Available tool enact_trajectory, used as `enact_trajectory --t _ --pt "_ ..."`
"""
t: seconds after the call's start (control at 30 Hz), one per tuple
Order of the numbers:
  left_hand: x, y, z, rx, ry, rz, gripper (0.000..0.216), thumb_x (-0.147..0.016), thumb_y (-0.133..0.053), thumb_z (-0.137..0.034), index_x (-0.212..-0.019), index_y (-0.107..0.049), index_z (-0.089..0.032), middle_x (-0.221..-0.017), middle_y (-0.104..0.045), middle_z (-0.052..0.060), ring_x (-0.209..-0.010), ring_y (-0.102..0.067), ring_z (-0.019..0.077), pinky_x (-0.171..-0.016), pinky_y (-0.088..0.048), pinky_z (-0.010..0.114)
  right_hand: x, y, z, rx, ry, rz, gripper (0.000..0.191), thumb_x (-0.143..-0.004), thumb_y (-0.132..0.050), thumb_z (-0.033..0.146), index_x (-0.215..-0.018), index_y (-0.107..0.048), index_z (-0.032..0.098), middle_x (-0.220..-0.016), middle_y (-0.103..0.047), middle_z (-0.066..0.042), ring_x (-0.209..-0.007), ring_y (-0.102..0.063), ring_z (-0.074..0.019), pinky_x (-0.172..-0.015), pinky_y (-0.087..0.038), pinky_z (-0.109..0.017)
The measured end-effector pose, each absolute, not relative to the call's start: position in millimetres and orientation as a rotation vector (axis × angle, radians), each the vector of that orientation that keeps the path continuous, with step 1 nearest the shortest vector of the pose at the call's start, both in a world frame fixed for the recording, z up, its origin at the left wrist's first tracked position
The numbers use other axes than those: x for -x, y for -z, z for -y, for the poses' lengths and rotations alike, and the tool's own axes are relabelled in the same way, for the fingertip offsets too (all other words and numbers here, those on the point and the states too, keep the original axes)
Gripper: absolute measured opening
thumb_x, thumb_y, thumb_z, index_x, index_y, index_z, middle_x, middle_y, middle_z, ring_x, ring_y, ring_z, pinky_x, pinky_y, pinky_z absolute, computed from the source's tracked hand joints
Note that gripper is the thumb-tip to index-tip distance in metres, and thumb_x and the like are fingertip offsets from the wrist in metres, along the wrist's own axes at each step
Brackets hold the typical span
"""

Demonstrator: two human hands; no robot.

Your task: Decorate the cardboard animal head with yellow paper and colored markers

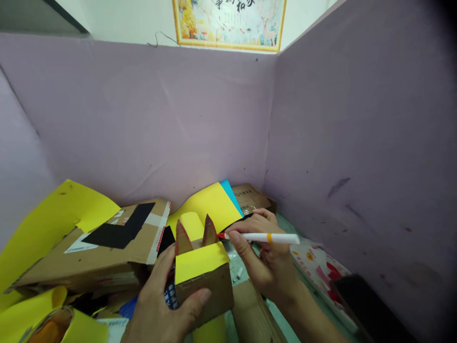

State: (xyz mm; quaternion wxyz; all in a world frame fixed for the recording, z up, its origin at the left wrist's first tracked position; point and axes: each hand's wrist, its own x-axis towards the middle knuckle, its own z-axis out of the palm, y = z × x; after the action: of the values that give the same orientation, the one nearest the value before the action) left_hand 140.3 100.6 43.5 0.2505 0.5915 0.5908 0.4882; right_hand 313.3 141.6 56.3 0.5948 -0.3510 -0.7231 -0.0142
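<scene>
A: Principal item, and its place?

B: One small box (216, 288), brown cardboard, with yellow paper (202, 263) along its top and two pointed ears (183, 240) edged in red. Held in the left hand (160, 295), above a yellow roll (210, 332) (whether joined to it, cannot be told).

A: State of the fingers?

B: Left: spread about the small box, thumb across its front, the others at its side and partly hidden. Right hand (267, 264): closed in a pinch on one white marker (255, 237), beside the small box; some fingertips hidden.

A: Step in hand?

B: Judged to be reddening an ear's edge. The red tip lies at or just beside the ear nearer the right hand; contact is uncertain. The next move would seem to call for a still box and a light stroke along that edge.

A: Directions?

B: Ears: upright from the small box, points uppermost. Marker: long axis nearly level, tip towards the small box, blunt end away from it.

A: Surroundings?

B: Behind the small box, one yellow sheet (210, 205); to its left, one large carton (137, 247).
</scene>
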Motion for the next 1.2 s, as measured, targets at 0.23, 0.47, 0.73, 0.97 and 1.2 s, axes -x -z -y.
enact_trajectory --t 0.23,0.47,0.73,0.97,1.2 --pt "-139 -43 -101 -1.625 -1.331 -1.596 0.059 -0.065 -0.062 -0.041 -0.121 -0.053 -0.024 -0.128 -0.06 0.005 -0.126 -0.045 0.0322 -0.102 -0.038 0.046 -315 -57 -142 0.814 0.056 1.701 0.014 -0.084 -0.053 0.015 -0.079 -0.062 0.023 -0.073 -0.07 0.004 -0.066 -0.06 -0.0137 -0.086 -0.032 -0.041" --pt "-138 -42 -101 -1.627 -1.294 -1.618 0.06 -0.065 -0.061 -0.042 -0.122 -0.052 -0.026 -0.13 -0.058 0.003 -0.127 -0.045 0.0315 -0.1 -0.041 0.043 -313 -57 -140 0.838 0.027 1.686 0.013 -0.081 -0.055 0.015 -0.071 -0.061 0.022 -0.066 -0.068 0.006 -0.062 -0.058 -0.0129 -0.086 -0.032 -0.04" --pt "-136 -42 -103 -1.659 -1.275 -1.567 0.059 -0.067 -0.062 -0.041 -0.123 -0.051 -0.027 -0.13 -0.058 0.0 -0.122 -0.05 0.0275 -0.096 -0.045 0.035 -314 -58 -141 0.839 0.048 1.665 0.014 -0.081 -0.055 0.014 -0.072 -0.063 0.022 -0.069 -0.07 0.005 -0.064 -0.06 -0.0133 -0.086 -0.034 -0.039" --pt "-140 -49 -100 -1.732 -1.168 -1.692 0.06 -0.069 -0.064 -0.045 -0.123 -0.05 -0.024 -0.113 -0.067 0.0 -0.101 -0.063 0.0226 -0.083 -0.051 0.03 -314 -59 -139 0.845 0.049 1.632 0.013 -0.079 -0.057 0.017 -0.068 -0.063 0.019 -0.067 -0.07 0.002 -0.065 -0.062 -0.0138 -0.087 -0.035 -0.039" --pt "-130 -40 -106 -1.893 -1.103 -1.836 0.072 -0.068 -0.063 -0.051 -0.133 -0.045 -0.026 -0.126 -0.061 -0.001 -0.107 -0.061 0.0265 -0.09 -0.047 0.037 -317 -60 -141 0.828 0.01 1.565 0.013 -0.08 -0.059 0.021 -0.068 -0.063 0.02 -0.061 -0.068 0.003 -0.059 -0.06 -0.0125 -0.079 -0.044 -0.036"
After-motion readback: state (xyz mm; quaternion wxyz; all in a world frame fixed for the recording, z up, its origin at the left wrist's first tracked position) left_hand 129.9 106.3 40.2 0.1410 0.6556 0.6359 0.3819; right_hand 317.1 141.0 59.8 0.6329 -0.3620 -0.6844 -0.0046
